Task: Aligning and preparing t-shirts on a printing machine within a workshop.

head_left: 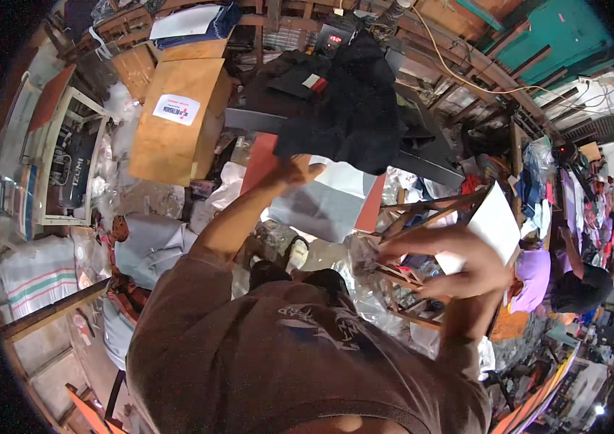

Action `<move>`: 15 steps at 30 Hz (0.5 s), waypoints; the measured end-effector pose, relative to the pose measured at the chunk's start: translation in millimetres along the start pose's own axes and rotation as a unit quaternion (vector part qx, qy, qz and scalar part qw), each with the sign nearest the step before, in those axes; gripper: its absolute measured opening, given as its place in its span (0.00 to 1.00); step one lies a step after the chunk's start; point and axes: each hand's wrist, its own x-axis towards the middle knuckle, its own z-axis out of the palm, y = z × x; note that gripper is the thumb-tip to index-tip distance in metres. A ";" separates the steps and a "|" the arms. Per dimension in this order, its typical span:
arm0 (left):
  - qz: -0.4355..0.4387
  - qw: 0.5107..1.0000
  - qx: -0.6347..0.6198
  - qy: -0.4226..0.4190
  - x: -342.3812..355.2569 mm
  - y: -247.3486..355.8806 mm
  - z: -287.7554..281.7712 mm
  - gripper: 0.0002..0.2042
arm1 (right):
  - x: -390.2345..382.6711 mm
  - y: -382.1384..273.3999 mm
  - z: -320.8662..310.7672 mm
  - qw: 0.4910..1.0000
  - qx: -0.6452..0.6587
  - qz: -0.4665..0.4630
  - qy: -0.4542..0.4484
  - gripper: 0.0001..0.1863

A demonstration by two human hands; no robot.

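Left hand (pixel 294 172) raised up and forward, fingers closed on the lower edge of a black cloth (pixel 354 108) hanging over a red board (pixel 263 155) and a pale grey sheet (pixel 325 206). Right hand (pixel 458 264) lower, to the right, fingers curled around the bottom of a white card (pixel 496 220), held tilted above a wooden frame (pixel 422 213). Brown cardboard box (pixel 177 123) well off to the left. Another person in a purple cap (pixel 534 275) just beside the right hand.
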 end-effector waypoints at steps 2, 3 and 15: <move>-0.037 0.999 -0.016 -0.033 -2.7 5.2 -4.8 0.33 | 5.4 -66.1 -53.3 0.974 -0.154 -0.059 0.156 0.30; -0.036 0.999 0.004 -0.011 -6.6 7.0 -4.2 0.35 | 15.9 -86.6 -77.7 0.926 -0.260 -0.045 0.271 0.31; 0.005 0.951 0.051 0.305 -79.2 31.4 7.3 0.32 | 181.7 -63.2 -260.2 0.686 -0.592 0.156 0.394 0.35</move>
